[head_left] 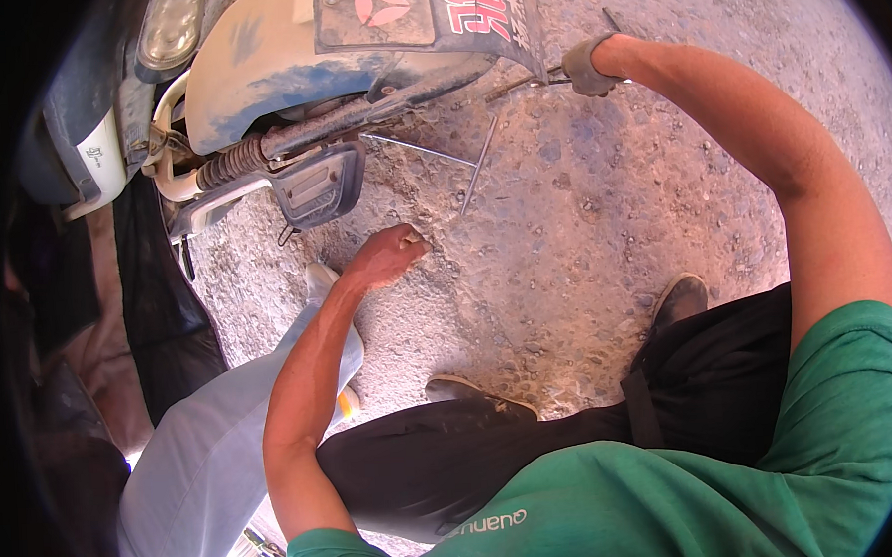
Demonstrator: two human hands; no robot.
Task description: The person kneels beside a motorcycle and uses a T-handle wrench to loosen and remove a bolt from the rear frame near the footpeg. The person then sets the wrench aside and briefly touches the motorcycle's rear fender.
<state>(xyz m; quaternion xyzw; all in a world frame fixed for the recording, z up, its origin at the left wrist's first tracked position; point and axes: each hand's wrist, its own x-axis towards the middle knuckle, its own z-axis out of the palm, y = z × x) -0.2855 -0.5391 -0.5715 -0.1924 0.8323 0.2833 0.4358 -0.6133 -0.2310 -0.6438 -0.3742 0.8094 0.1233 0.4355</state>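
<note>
My left hand (390,256) is bare and curled into a fist above the rough ground, below the motorbike's grey plastic-trimmed part (325,186). Whether anything lies inside its fingers is hidden. Farther off to the right, my right hand (589,69) wears a grey glove and is closed around a thin metal rod-like tool (554,73); its exact kind does not show. This tool reaches left toward the lower edge of the motorbike's dark mud flap (415,16). Between my hands, a T-handle wrench (473,165) lies on the ground.
The dusty motorbike fender (248,73) and its fork with a ribbed rubber boot (230,165) fill the upper left. Another person's leg in light trousers (200,453) is close to my left arm. My own shoes (681,298) rest on gravelly ground (564,243).
</note>
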